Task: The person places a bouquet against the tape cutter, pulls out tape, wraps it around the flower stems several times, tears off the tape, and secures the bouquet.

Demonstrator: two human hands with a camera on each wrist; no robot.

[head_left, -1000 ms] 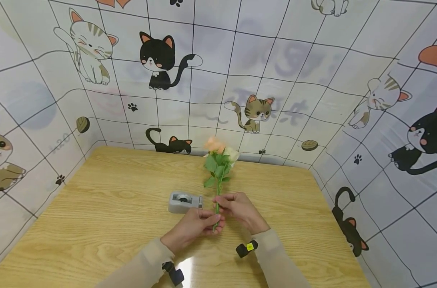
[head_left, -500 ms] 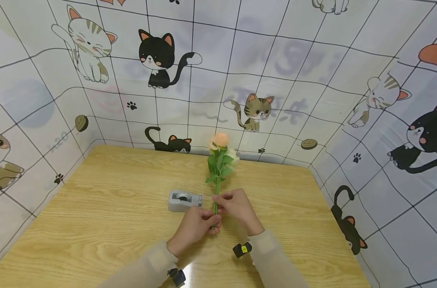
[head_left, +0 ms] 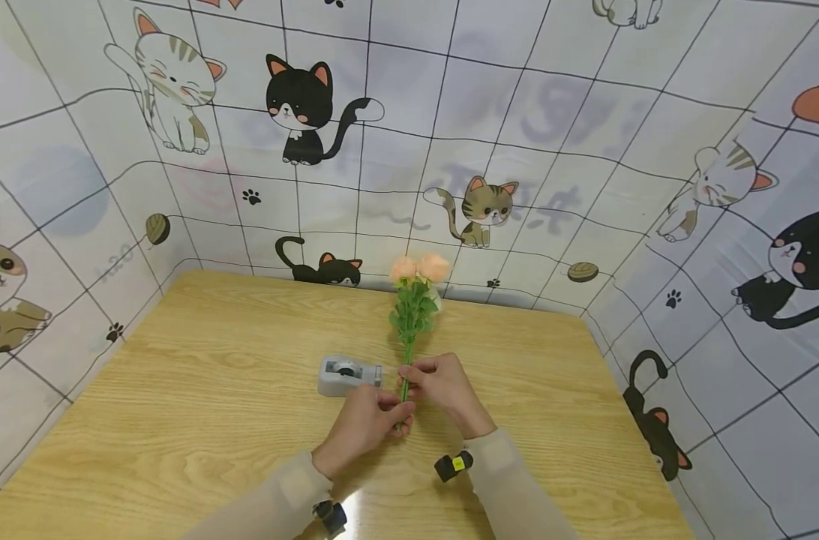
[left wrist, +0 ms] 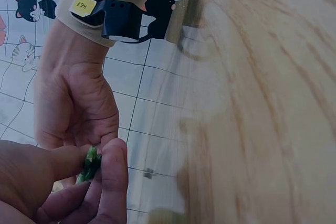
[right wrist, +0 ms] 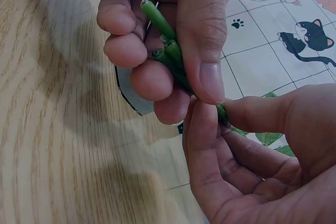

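A small bunch of roses (head_left: 412, 307) stands tilted away from me, with two peach heads (head_left: 433, 268) on top and a white bloom (head_left: 436, 297) partly behind the leaves. My left hand (head_left: 365, 421) grips the lower ends of the green stems (right wrist: 157, 19), thumb across them; several cut tips poke out in the right wrist view. Just above, my right hand (head_left: 448, 388) pinches the same stems between thumb and fingers. The two hands meet closely, hiding part of the stems. A grey tape dispenser (head_left: 335, 381) sits just left of the stems, beside my left hand.
The wooden table (head_left: 247, 337) spreads under both hands. A white sheet (head_left: 396, 112) printed with cartoon cats and grid lines encloses it at the back and both sides, with the flower heads near the back edge.
The bunch has turned in my hands: two peach heads now face up, while the white rose has gone behind the leaves. My left hand has shifted slightly; both still hold the stems.
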